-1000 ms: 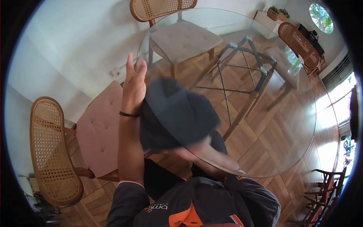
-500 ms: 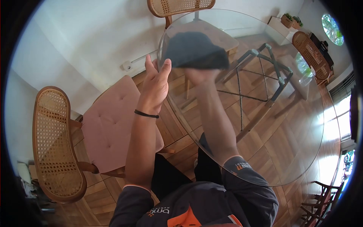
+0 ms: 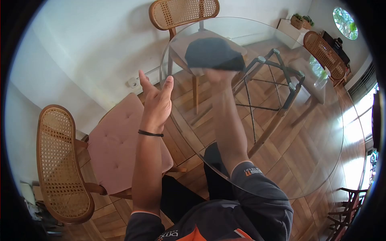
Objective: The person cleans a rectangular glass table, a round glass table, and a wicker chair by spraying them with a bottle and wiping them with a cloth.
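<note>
A round glass tabletop (image 3: pixel 305 168) spans the middle and right of the view. Through the glass I see my right hand (image 3: pixel 219 76), beneath the top, holding a dark cloth (image 3: pixel 215 54) up against or close to the underside. The cloth hides most of its fingers. My left hand (image 3: pixel 157 102), with a black band at the wrist, is raised just outside the glass's left edge. Its thumb and fingers are apart and it holds nothing.
A pink-cushioned chair (image 3: pixel 116 140) with a cane back stands at the left. Another cane-backed chair (image 3: pixel 185 14) is beyond the glass, a third (image 3: pixel 325 56) at the right. Wooden legs with a dark metal frame (image 3: pixel 277 60) show under the glass. A wall socket (image 3: pixel 132 82) is behind.
My left hand sits lower and slightly left in the view. My right hand and the cloth have shifted a little right. The whole view has also shifted slightly.
</note>
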The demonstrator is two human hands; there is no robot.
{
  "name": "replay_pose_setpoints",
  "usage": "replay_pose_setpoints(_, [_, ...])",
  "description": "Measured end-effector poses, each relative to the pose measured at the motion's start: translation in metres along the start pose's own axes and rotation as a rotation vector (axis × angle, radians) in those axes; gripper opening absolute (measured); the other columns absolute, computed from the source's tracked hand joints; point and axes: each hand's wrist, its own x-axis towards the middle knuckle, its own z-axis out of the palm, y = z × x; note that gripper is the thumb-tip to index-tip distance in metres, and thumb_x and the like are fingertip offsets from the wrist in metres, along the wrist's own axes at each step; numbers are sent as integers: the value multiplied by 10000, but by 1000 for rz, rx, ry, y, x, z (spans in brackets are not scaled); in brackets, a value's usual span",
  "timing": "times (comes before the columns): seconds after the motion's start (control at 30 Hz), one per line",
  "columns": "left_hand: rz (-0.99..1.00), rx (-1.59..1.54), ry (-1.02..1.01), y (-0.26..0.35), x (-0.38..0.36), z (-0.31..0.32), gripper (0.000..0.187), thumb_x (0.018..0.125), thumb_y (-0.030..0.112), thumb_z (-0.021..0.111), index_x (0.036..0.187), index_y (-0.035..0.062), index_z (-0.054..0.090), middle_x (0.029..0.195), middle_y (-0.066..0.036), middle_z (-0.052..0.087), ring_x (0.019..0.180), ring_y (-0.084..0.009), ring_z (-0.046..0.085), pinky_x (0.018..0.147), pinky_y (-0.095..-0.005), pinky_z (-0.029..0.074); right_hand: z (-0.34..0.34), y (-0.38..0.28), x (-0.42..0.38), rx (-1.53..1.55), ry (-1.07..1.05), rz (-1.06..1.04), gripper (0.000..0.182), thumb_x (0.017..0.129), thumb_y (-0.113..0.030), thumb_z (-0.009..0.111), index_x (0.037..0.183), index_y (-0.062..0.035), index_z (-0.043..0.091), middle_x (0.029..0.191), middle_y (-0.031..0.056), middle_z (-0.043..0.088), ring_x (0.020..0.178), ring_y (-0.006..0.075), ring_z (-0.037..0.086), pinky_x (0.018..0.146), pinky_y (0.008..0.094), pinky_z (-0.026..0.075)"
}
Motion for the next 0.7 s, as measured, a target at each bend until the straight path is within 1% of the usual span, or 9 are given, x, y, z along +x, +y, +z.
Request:
replay_pose_setpoints(0.03, [-1,5,-1,1,-1,0,1097,951,439,661,1560,109,-190,1631,-264,-107,1533,-357,20,1212,-486,124,-14,-7,18,85,-139,38,514,981,-442,424,1250,-36,590,1308,185,588,1226,353,522,1095,518,381])
replay_pose_setpoints(0.1, [7,16,3,3,-3,1,1070,961,448,640,1556,62,-161,1634,-261,-89,1533,-349,31,1210,-459,129,-18,-17,48,-322,-343,7,487,969,-432,461,1213,-38,612,1270,155,614,1216,326,531,1092,499,388])
replay_pose_setpoints(0.17, [21,46,-7,7,-5,2,1049,973,468,609,1544,-36,-114,1635,-259,-60,1532,-335,38,1210,-405,137,-18,-15,54,-189,-229,19,444,968,-446,460,1125,-64,623,1172,126,628,1140,308,549,1030,490,422])
replay_pose_setpoints(0.2, [17,22,-10,10,-7,4,1042,974,465,610,1552,-14,-112,1636,-258,-53,1532,-334,40,1209,-413,138,-7,-2,53,140,-23,62,426,973,-465,439,1056,-90,623,1093,111,629,1069,303,562,970,491,454])
replay_pose_setpoints(0.27, [3,-39,-14,15,-11,7,1028,974,459,613,1566,31,-110,1639,-256,-38,1532,-332,43,1209,-429,138,0,18,42,220,167,43,425,975,-491,421,984,-118,624,1003,92,631,981,297,577,894,492,486])
replay_pose_setpoints(0.4, [-6,41,21,17,-15,8,955,1002,492,545,1582,81,-93,1642,-245,-32,1535,-321,46,1219,-443,111,-3,53,18,-763,71,-209,433,961,-513,430,976,-128,625,952,74,634,915,294,585,827,496,492])
replay_pose_setpoints(0.53, [125,-287,131,-24,-11,-14,867,1027,555,423,1582,44,-3,1650,-215,25,1530,-299,92,1227,-429,94,-13,24,29,-431,62,-101,453,957,-523,427,1001,-121,631,968,76,637,939,287,587,827,502,488])
replay_pose_setpoints(0.6, [-6,-217,160,-83,-4,-66,857,1028,542,431,1573,20,26,1629,-209,169,1519,-298,148,1221,-436,118,-19,-4,39,-548,47,-173,456,959,-510,421,1024,-113,635,1007,84,639,978,288,582,853,512,480])
replay_pose_setpoints(0.7, [-132,352,485,-152,-30,-91,822,1006,499,502,1557,11,136,1551,-222,338,1463,-337,270,1183,-485,189,-42,-34,61,-427,-12,-250,453,961,-502,419,1031,-111,636,1026,85,639,994,287,580,871,513,475])
